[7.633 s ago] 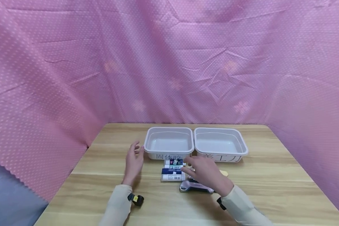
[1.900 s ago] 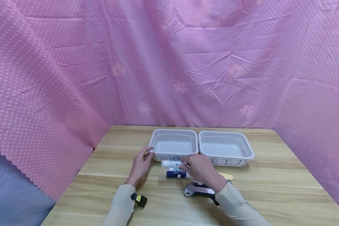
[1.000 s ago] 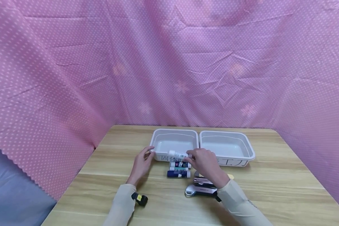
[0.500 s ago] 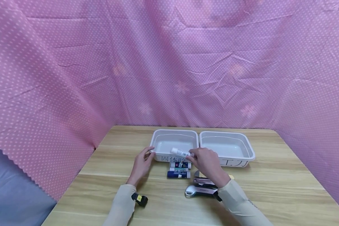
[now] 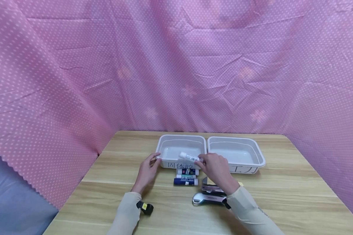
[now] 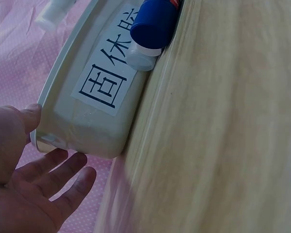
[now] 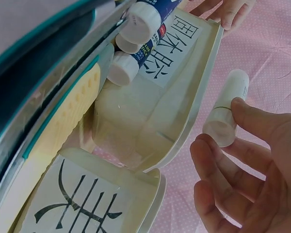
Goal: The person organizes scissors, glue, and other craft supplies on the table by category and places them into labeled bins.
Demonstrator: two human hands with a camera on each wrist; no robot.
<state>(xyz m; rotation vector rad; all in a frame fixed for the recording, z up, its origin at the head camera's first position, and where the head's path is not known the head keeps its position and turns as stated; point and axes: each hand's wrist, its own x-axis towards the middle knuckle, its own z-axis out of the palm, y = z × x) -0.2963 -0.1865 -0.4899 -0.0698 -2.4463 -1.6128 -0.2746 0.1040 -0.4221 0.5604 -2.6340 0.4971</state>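
My right hand (image 5: 216,166) pinches a white glue stick (image 5: 189,157) near one end between thumb and fingers. In the head view its free end overlaps the front part of the left white plastic tub (image 5: 181,136). My left hand (image 5: 147,170) holds that tub by its front left corner, the thumb at the rim (image 6: 56,73) and the fingers against the outside. Just before the tub lie more glue sticks in a row: a dark-labelled one (image 5: 188,171), a green-and-white one (image 5: 186,176) and a blue one (image 5: 186,181).
A second white tub (image 5: 236,138) stands at the right of the first; both bear Chinese labels. Under my right forearm lie several utility knives, among them a silver-grey one (image 5: 209,197) and a yellow one (image 7: 63,141). Pink dotted cloth (image 5: 182,65) hangs behind the wooden table (image 5: 288,182).
The white glue stick has left the front of the row on the table, rising and moving forward to the left tub in my right hand. My left hand came onto the tub's corner.
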